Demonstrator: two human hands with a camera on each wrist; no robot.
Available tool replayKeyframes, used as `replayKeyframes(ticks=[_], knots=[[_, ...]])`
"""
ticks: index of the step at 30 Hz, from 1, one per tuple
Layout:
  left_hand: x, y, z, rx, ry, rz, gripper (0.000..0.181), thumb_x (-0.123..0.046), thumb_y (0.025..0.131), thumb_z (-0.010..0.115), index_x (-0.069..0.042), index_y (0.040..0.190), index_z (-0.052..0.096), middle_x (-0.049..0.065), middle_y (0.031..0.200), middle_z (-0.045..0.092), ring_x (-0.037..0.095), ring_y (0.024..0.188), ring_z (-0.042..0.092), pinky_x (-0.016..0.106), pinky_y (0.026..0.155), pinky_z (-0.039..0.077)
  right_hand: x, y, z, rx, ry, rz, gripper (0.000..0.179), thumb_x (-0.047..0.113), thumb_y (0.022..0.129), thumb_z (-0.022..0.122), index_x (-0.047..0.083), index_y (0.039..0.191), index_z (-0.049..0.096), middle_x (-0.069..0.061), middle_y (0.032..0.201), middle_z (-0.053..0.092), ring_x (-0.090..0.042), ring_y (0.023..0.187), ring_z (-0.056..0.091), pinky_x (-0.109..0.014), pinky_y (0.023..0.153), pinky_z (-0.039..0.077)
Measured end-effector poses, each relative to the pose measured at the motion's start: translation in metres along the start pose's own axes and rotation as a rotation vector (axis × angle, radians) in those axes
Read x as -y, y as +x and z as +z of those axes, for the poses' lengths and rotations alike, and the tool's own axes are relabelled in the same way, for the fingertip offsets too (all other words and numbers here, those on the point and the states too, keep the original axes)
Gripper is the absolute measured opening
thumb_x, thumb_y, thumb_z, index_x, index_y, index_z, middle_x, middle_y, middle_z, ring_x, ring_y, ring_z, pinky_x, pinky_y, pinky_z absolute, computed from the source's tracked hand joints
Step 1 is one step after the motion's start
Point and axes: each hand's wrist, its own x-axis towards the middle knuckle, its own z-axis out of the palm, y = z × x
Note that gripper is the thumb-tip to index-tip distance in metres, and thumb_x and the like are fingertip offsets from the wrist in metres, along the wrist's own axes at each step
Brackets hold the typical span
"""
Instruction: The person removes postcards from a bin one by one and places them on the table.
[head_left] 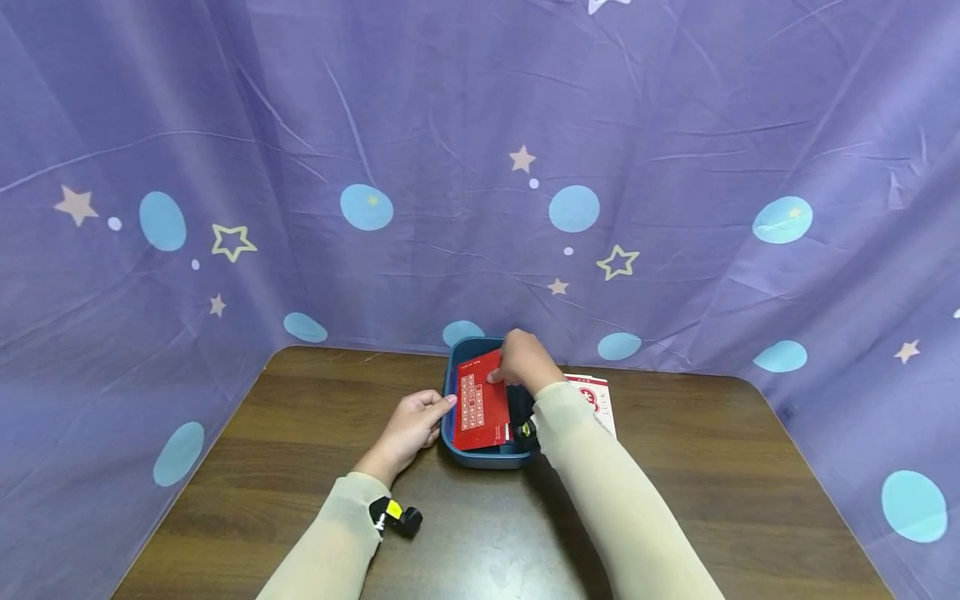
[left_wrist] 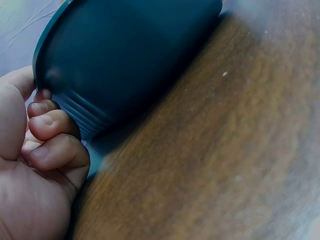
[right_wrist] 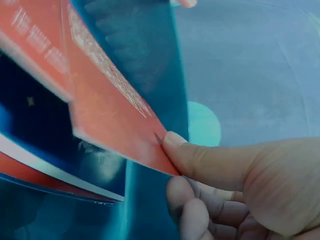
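Observation:
A dark teal plastic basket (head_left: pixel 491 460) stands on the table near its back edge. With the thumb over the rim and the other fingers curled against the ridged outer wall (left_wrist: pixel 87 112), my left hand (head_left: pixel 411 423) grips its left side. My right hand (head_left: pixel 525 360) reaches over the basket and pinches the edge of a flat red printed card (head_left: pixel 480 408) between thumb and fingers. In the right wrist view the red card (right_wrist: pixel 107 112) slants up off dark blue flat pieces (right_wrist: pixel 45 107) with white and red edges. Another red layer overlaps it there.
Right of the basket, partly behind the right sleeve, lies a white card with red print (head_left: pixel 598 402). Black items (head_left: pixel 520 407) show in the basket's right part. A purple patterned curtain (head_left: pixel 450 167) hangs close behind the wooden table (head_left: pixel 300 467).

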Motion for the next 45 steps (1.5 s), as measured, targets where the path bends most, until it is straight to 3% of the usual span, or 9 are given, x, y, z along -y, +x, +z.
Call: replayKeyframes(ticks=[3, 7, 12, 18, 22, 28, 31, 41, 45], knots=[[0.0, 0.0, 0.001, 0.0, 0.002, 0.0, 0.036, -0.023, 0.113, 0.071, -0.003, 0.087, 0.057, -0.008, 0.054, 0.042, 0.007, 0.046, 0.034, 0.02, 0.045, 0.025, 0.003, -0.008, -0.009, 0.019, 0.064, 0.029, 0.034, 0.02, 0.087, 0.1, 0.005, 0.086, 0.069, -0.009, 0.071, 0.076, -0.02, 0.065, 0.076, -0.037, 0.065, 0.061], [0.001, 0.001, 0.001, -0.002, 0.006, 0.003, 0.036, -0.024, 0.114, 0.071, -0.006, 0.085, 0.058, -0.008, 0.054, 0.043, 0.006, 0.046, 0.033, 0.02, 0.044, 0.025, -0.002, -0.01, -0.013, 0.001, 0.1, 0.052, 0.033, 0.021, 0.089, 0.097, 0.009, 0.085, 0.067, -0.007, 0.077, 0.073, -0.023, 0.074, 0.071, -0.041, 0.071, 0.06], [0.001, 0.001, 0.001, -0.012, 0.016, 0.001, 0.037, -0.024, 0.113, 0.071, -0.006, 0.085, 0.057, -0.008, 0.056, 0.043, 0.006, 0.046, 0.033, 0.02, 0.044, 0.026, -0.035, 0.012, 0.002, -0.073, 0.178, -0.039, 0.035, 0.028, 0.088, 0.095, 0.02, 0.078, 0.063, 0.0, 0.075, 0.062, -0.02, 0.072, 0.061, -0.039, 0.065, 0.054], [-0.001, 0.0, 0.002, -0.013, 0.022, -0.001, 0.037, -0.025, 0.113, 0.071, -0.005, 0.085, 0.057, -0.007, 0.057, 0.043, 0.006, 0.047, 0.033, 0.02, 0.044, 0.026, -0.023, -0.039, -0.033, -0.068, 0.448, -0.074, 0.014, 0.013, 0.1, 0.083, 0.003, 0.098, 0.074, -0.008, 0.085, 0.074, -0.016, 0.075, 0.066, -0.033, 0.065, 0.061], [0.0, 0.0, 0.002, -0.009, 0.024, -0.002, 0.037, -0.025, 0.113, 0.072, -0.007, 0.084, 0.057, -0.008, 0.056, 0.043, 0.006, 0.047, 0.033, 0.02, 0.044, 0.026, -0.039, -0.066, -0.048, -0.108, 0.595, -0.068, 0.02, 0.011, 0.106, 0.078, -0.002, 0.121, 0.076, -0.012, 0.096, 0.083, -0.009, 0.078, 0.07, -0.025, 0.07, 0.06], [0.002, 0.002, 0.001, -0.011, 0.018, 0.001, 0.038, -0.023, 0.114, 0.071, -0.003, 0.085, 0.056, -0.009, 0.055, 0.042, 0.006, 0.045, 0.034, 0.019, 0.044, 0.026, -0.085, -0.086, -0.062, -0.252, 0.631, -0.011, 0.031, 0.014, 0.108, 0.075, -0.003, 0.134, 0.074, -0.011, 0.098, 0.085, -0.007, 0.075, 0.072, -0.023, 0.071, 0.06], [0.002, 0.002, 0.0, -0.013, 0.021, -0.005, 0.039, -0.023, 0.114, 0.071, -0.002, 0.085, 0.055, -0.01, 0.054, 0.041, 0.006, 0.045, 0.033, 0.019, 0.044, 0.026, -0.105, -0.093, -0.072, -0.272, 0.648, 0.022, 0.034, 0.014, 0.108, 0.074, -0.005, 0.136, 0.073, -0.005, 0.091, 0.083, -0.005, 0.073, 0.07, -0.022, 0.069, 0.06], [0.0, 0.008, 0.009, 0.013, 0.012, 0.014, 0.039, -0.026, 0.114, 0.071, -0.008, 0.083, 0.056, -0.009, 0.056, 0.042, 0.006, 0.047, 0.035, 0.019, 0.045, 0.026, -0.156, -0.113, -0.102, -0.23, 0.608, 0.11, 0.034, 0.018, 0.11, 0.071, -0.009, 0.131, 0.067, -0.001, 0.091, 0.082, -0.004, 0.073, 0.071, -0.024, 0.065, 0.061], [0.0, 0.002, -0.003, -0.006, -0.002, 0.01, 0.038, -0.025, 0.114, 0.072, -0.007, 0.084, 0.057, -0.008, 0.056, 0.041, 0.007, 0.047, 0.035, 0.02, 0.045, 0.026, -0.16, -0.104, -0.087, -0.185, 0.746, 0.151, 0.029, 0.014, 0.11, 0.071, -0.008, 0.128, 0.064, 0.001, 0.087, 0.077, -0.009, 0.074, 0.073, -0.028, 0.065, 0.065]])
